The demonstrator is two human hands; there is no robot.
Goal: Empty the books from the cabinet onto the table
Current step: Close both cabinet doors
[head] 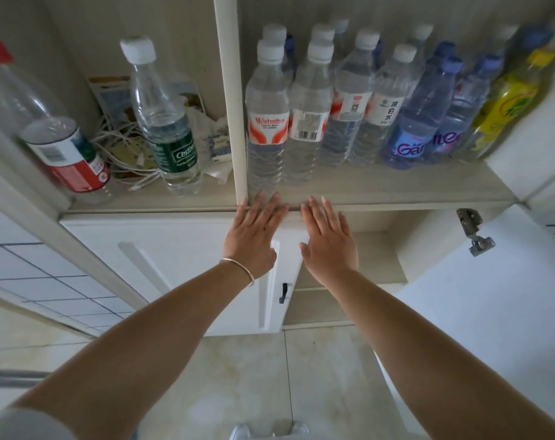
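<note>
Standing at a white cabinet [162, 268], looking down along both arms.

Left hand [254, 230]: flat, fingers straight and spread, tips at the front edge of the open shelf [365, 188]. Holds nothing. Thin bangle [238, 269] on the wrist.

Right hand [328, 236]: the same, flat and spread, tips at the shelf lip, holding nothing. The two hands lie just beside each other, not touching.

Shelf contents, right of the upright divider [230, 100]: a crowd of clear water bottles [304, 122], several blue-tinted bottles [409, 138], one yellow-labelled bottle [508, 106] at the far right. Left of the divider: a green-labelled bottle [171, 141], a red-labelled bottle [63, 147], a tangle of white cables [123, 150], and some printed paper items [117, 96] leaning at the back; cannot tell whether these are books.

Below the shelf: left door shut, small dark handle [284, 293] at its edge. Right door [492, 312] swung open, hinge [471, 230] exposed. The opened lower compartment [374, 258] shows bare inner panels where visible; much of it is hidden behind the right arm.

Books: none plainly in view. No surface to receive them in view either.

Judgement: early or searching stage, hands poised at the cabinet front and nothing yet picked up. The next move likely calls for lowering the hands toward the open lower compartment, or opening the shut door, to find the books before any grasp.
</note>
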